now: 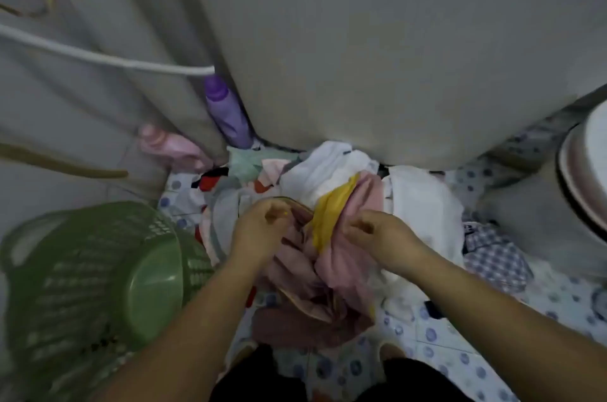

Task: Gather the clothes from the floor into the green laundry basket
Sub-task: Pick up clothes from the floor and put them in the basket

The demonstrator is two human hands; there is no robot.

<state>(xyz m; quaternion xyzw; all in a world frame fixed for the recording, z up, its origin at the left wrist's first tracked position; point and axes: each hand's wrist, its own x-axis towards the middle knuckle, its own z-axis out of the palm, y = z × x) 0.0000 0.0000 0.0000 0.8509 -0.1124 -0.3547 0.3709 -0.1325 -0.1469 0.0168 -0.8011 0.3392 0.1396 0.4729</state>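
— Well, left hand (pixel 262 224)?
— Curled, pinching pink garment (pixel 328 267) above the floor pile.
— Right hand (pixel 377 234)?
— Likewise clutching pink cloth beside yellow fabric (pixel 331 214). Green laundry basket (pixel 82 277) tipped, leftward.

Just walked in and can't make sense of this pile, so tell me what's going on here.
A person is bent over a heap of clothes on the tiled floor. Both hands, left and right, grip a pink garment with a yellow piece on it. The green laundry basket lies tipped on its side to the left, with no clothes visible in it.
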